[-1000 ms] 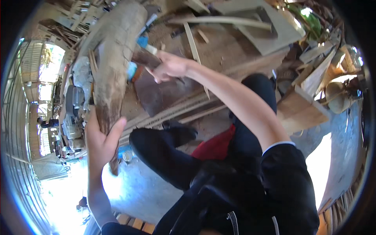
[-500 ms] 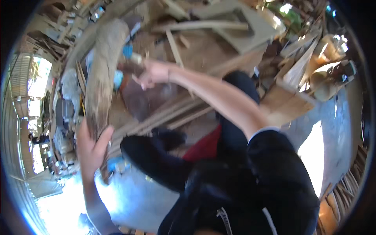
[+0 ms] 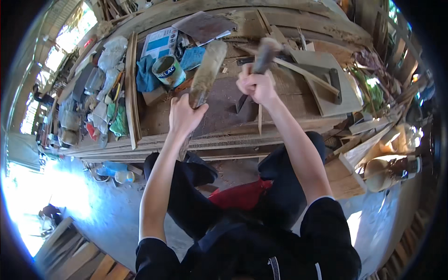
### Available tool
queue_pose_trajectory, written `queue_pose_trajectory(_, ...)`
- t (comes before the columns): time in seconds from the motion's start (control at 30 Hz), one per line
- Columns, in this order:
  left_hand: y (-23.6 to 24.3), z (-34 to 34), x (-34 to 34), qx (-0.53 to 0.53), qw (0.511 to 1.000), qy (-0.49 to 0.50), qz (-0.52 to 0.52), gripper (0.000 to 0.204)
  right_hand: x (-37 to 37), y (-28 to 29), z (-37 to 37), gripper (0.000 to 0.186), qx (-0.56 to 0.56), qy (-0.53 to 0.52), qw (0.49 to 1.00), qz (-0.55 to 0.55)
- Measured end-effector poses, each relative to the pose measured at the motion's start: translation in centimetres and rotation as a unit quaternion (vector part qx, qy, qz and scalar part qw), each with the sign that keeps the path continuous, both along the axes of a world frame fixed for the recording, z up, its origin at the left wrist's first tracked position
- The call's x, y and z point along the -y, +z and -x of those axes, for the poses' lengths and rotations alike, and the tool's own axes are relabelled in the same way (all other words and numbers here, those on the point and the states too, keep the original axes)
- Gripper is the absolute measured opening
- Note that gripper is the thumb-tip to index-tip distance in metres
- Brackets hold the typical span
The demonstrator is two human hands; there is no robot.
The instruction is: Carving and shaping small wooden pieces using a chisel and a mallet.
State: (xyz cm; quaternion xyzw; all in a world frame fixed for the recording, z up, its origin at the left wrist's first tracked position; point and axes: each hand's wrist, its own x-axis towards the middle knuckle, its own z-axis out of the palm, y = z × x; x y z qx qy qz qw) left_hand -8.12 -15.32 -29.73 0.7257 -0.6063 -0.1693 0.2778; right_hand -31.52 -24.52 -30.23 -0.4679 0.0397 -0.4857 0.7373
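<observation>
My left hand is closed round the lower part of a long, worn, weathered piece of wood that slants up over the workbench. My right hand is closed round a dark tool with a paler, blurred top; I cannot make out what kind it is. It is held right of the wood, apart from it. A paint can stands left of the wood, between blue cloths and a blue pad.
Long strips and piled bags lie on the left. A pale board with a dark angled piece is at the right. Wood offcuts and a large bottle are farther right. My knees are below the bench edge.
The view has swung, showing more of the bench top. My right hand has moved away from the wood, raising the tool upright. The wood is now held farther right in the picture, slanting rightward.
</observation>
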Motion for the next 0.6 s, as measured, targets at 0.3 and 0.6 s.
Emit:
queue_pose_trajectory(0.3,-4.4,0.6,2.2,0.187,0.982,-0.018,0.019,0.053,1.0,2.7,4.1,0.024,0.055,-0.029,0.998,-0.032)
queue_pose_trajectory(0.6,-2.9,4.3,-0.5,0.227,0.948,-0.164,0.149,0.061,-2.2,4.5,3.7,0.017,-0.441,-0.069,0.895,-0.009)
